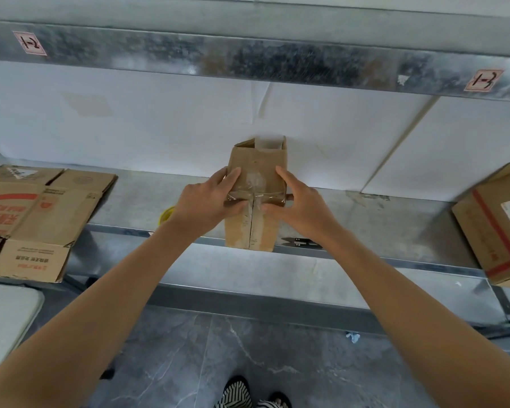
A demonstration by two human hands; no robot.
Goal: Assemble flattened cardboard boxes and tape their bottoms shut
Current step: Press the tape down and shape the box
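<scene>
Small brown cardboard box (259, 160), centre of frame, at the front edge of the metal shelf (365, 219). Worn; flap seam crossed by clear tape (270, 196). Left hand (209, 201) and right hand (302, 209): grip apart, fingers straight, thumbs pressing the tape. Scissors (301, 242) lower right; flattened boxes (42, 207) left.

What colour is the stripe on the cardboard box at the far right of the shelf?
The stripe is red; the head view shows it.

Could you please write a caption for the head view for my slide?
On a shelf, the left hand and right hand press tape across the seam of a box.
</scene>
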